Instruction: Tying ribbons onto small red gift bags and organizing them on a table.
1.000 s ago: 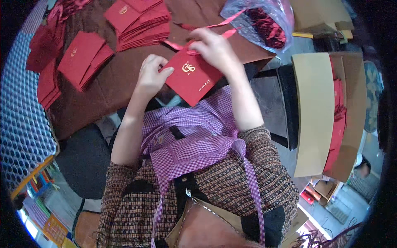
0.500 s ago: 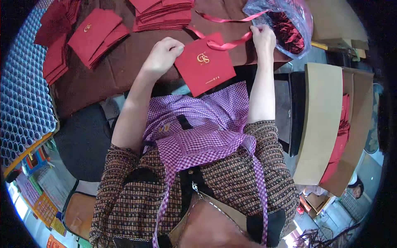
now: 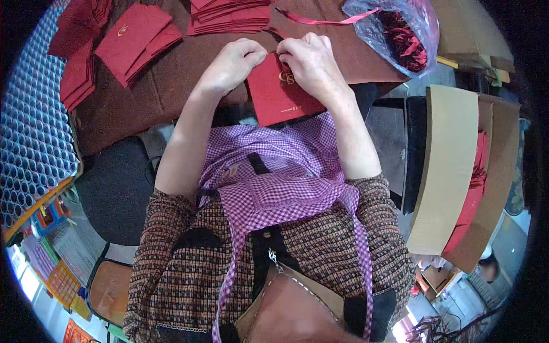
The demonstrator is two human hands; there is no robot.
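Observation:
A flat red paper bag (image 3: 286, 106) with a gold emblem lies at the table's near edge, just above my apron. My left hand (image 3: 237, 66) is closed, thumb and finger pinching its upper left corner. Bent over the bag's top edge, my right hand (image 3: 311, 66) has its fingertips pressed together at a red ribbon (image 3: 277, 32) and covers part of the emblem. Most of that ribbon is hidden beneath the fingers. Another strip of pinkish-red ribbon (image 3: 326, 22) runs across the brown tablecloth toward a clear plastic bag (image 3: 366, 37).
Red folded pieces (image 3: 134, 40) and a thick red stack (image 3: 229, 20) stand at the far left and centre. The plastic bag holds dark red ribbons (image 3: 406, 43). An open cardboard box (image 3: 449, 171) with red pieces is at right, a black chair (image 3: 117, 188) at left.
My right hand has moved left from the outstretched ribbon loop to the bag's top edge. The loop is no longer stretched out. My left hand stays at the upper left corner.

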